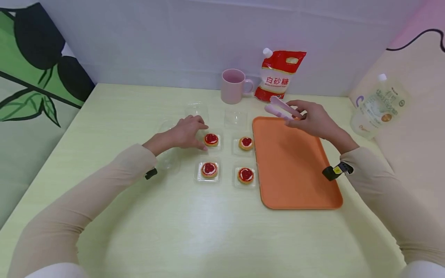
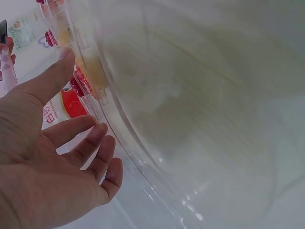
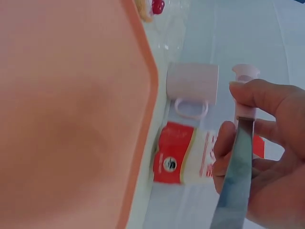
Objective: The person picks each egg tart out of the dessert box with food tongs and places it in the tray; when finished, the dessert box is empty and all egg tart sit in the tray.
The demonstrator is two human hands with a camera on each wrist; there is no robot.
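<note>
My left hand (image 1: 185, 132) spreads its thumb and fingers around the left side of a clear plastic box (image 1: 219, 148) holding a small red-topped tart (image 1: 211, 139). Whether the fingertips touch the box is hard to tell. A large clear plastic piece (image 2: 190, 109) fills much of the left wrist view, beside that hand. Above the far end of the orange tray (image 1: 295, 173), my right hand (image 1: 309, 119) grips pink tongs (image 1: 277, 107) with a metal arm (image 3: 238, 167). Other tarts sit in clear boxes nearby: a far right tart (image 1: 246, 143), a near left tart (image 1: 209, 170) and a near right tart (image 1: 245, 175).
Behind the boxes stand a pink mug (image 1: 232, 87) and a red and white sugar pouch (image 1: 276, 77). A clear pouch with a white cap (image 1: 377, 108) leans at the right wall. Transparent plastic parts (image 1: 235, 117) lie behind and left of the tarts.
</note>
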